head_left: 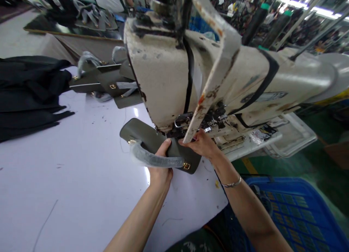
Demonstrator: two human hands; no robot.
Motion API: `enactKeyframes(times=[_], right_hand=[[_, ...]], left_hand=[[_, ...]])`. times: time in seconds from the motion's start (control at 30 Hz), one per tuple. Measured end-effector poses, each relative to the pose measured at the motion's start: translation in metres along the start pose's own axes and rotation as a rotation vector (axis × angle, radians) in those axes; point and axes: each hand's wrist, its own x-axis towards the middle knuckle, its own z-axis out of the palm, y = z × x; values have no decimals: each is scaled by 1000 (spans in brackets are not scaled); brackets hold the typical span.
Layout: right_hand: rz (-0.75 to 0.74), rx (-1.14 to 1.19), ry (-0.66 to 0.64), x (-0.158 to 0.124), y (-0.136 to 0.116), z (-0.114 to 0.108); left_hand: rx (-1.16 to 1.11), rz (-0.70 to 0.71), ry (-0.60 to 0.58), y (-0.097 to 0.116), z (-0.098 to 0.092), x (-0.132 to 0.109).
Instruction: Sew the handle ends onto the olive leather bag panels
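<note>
An olive-grey bag panel (141, 134) with gold fittings lies under the head of a worn cream sewing machine (169, 74). A handle wrapped in clear plastic (152, 159) is attached to it. My left hand (160, 165) is closed on the panel and the wrapped handle. My right hand (200, 143) presses its fingers on the panel's right end, close to the needle area, which the machine head hides. A bracelet sits on my right wrist.
A white table (68, 172) carries a pile of black fabric (27, 92) at the left and several more olive panels with handles (106, 83) behind. A blue plastic crate (294, 212) stands on the green floor at lower right.
</note>
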Motion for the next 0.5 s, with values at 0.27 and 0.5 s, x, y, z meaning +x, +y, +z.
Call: enactKeyframes(times=[0.27,0.5], right_hand=[[17,-2,20,1,2,6],[16,39,12,-1,6,10]], left_hand=[[63,-7,-27,8,1,9],[163,-11,-182,18,-5,10]])
